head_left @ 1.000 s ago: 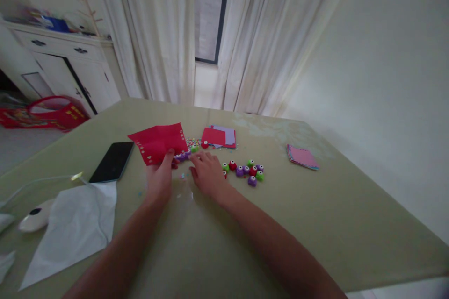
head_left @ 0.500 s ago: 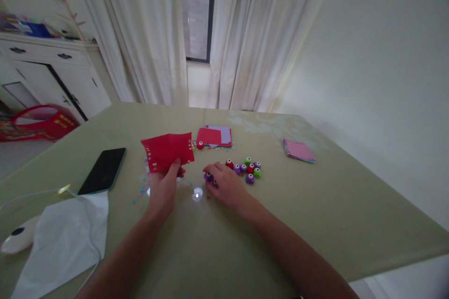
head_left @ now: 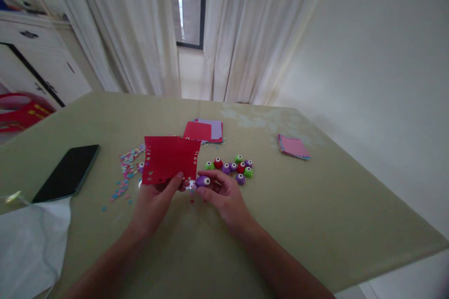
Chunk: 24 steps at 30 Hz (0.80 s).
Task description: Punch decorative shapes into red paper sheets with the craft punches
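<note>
My left hand [head_left: 157,198] pinches the lower edge of a red paper card [head_left: 171,156], thumb on its front face, and holds it tilted up above the table. Small star- and heart-shaped holes run along the card's side and bottom edges. In my right hand [head_left: 226,196], a small purple craft punch [head_left: 202,181] with a white eye-like spot is gripped between thumb and fingers. It sits at the card's lower right corner; whether the edge is inside its slot I cannot tell. Just beyond that hand, several purple, red and green punches [head_left: 233,167] stand clustered.
Coloured paper confetti [head_left: 128,168] lies scattered left of the card. Behind are red and lilac paper sheets [head_left: 216,129]; at right, a stack of pink paper [head_left: 293,146] with punched edges. A black phone [head_left: 68,173] and a white sheet [head_left: 31,247] occupy the left side.
My right hand has lifted a purple punch from beside the cluster and brought it to the card's corner. The card has turned more squarely towards me. The view has shifted right.
</note>
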Motion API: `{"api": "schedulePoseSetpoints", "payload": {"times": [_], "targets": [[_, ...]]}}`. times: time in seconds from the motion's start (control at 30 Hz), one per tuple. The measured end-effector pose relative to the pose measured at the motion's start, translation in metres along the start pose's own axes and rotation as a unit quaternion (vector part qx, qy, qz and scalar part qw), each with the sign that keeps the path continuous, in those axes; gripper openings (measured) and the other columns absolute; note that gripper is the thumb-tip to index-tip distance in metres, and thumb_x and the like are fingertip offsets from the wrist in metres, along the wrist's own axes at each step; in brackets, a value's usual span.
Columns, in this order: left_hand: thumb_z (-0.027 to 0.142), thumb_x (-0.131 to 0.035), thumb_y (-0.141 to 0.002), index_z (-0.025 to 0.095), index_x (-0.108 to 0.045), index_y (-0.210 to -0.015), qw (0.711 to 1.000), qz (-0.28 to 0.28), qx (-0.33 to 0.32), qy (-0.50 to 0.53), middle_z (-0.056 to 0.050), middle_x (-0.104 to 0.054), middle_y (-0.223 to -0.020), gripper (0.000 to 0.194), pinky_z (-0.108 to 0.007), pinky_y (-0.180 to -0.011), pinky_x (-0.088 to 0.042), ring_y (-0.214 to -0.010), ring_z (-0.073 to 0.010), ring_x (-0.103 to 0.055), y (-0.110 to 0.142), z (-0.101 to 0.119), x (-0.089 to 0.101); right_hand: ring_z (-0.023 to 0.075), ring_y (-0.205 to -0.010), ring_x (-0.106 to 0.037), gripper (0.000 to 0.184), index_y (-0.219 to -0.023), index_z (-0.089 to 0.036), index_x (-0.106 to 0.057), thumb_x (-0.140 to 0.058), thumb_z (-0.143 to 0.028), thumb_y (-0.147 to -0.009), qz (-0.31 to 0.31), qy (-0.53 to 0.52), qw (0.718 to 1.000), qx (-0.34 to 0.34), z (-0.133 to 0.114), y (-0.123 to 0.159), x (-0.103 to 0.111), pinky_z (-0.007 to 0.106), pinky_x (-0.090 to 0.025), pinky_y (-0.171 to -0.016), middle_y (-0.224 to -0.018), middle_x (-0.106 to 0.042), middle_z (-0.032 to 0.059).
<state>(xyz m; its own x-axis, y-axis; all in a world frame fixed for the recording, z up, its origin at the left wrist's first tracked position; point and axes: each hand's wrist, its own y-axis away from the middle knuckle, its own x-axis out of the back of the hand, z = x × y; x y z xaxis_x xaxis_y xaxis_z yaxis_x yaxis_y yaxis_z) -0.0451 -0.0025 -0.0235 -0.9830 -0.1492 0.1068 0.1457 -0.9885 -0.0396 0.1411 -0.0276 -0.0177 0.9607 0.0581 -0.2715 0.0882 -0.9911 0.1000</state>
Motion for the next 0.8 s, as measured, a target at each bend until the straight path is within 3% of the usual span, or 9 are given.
{"api": "schedulePoseSetpoints", "payload": {"times": [0.1, 0.33, 0.67, 0.8], "targets": [[0.051, -0.08, -0.079, 0.02, -0.077, -0.079, 1.0, -0.004, -0.015, -0.027, -0.005, -0.08, -0.073, 0.031, -0.031, -0.062, -0.06, -0.067, -0.0242, -0.075, 0.001, 0.004, 0.001, 0.0222, -0.093, -0.074, 0.047, -0.114, -0.025, -0.078, -0.094, -0.036, -0.071, 0.03, 0.008, 0.999, 0.017, 0.002, 0.001, 0.0, 0.035, -0.061, -0.084, -0.1, -0.079, 0.0041], [0.05, -0.08, -0.076, 0.02, -0.076, -0.078, 0.999, -0.027, -0.002, -0.016, -0.004, -0.08, -0.072, 0.03, -0.031, -0.062, -0.062, -0.065, -0.0245, -0.076, 0.003, 0.009, -0.006, 0.0209, -0.083, -0.071, 0.045, -0.119, -0.023, -0.077, -0.088, -0.033, -0.077, 0.078, 0.092, 0.989, 0.083, 0.009, -0.005, 0.004, 0.035, -0.06, -0.079, -0.095, -0.077, 0.0052], [0.049, -0.08, -0.075, 0.021, -0.074, -0.08, 0.999, -0.033, -0.012, -0.022, -0.005, -0.081, -0.074, 0.029, -0.032, -0.064, -0.063, -0.068, -0.0255, -0.077, 0.004, 0.016, -0.007, 0.0217, -0.083, -0.072, 0.045, -0.118, -0.024, -0.075, -0.088, -0.031, -0.076, 0.046, 0.102, 0.991, 0.077, 0.012, -0.006, 0.004, 0.037, -0.061, -0.079, -0.093, -0.077, 0.0047], [0.05, -0.08, -0.075, 0.021, -0.073, -0.079, 0.999, -0.035, -0.011, -0.023, -0.005, -0.081, -0.074, 0.029, -0.033, -0.065, -0.063, -0.068, -0.0258, -0.077, 0.003, 0.016, -0.008, 0.0212, -0.083, -0.071, 0.044, -0.118, -0.024, -0.075, -0.087, -0.031, -0.076, 0.062, 0.11, 0.988, 0.084, 0.012, -0.007, 0.005, 0.035, -0.061, -0.079, -0.093, -0.077, 0.0044]]}}
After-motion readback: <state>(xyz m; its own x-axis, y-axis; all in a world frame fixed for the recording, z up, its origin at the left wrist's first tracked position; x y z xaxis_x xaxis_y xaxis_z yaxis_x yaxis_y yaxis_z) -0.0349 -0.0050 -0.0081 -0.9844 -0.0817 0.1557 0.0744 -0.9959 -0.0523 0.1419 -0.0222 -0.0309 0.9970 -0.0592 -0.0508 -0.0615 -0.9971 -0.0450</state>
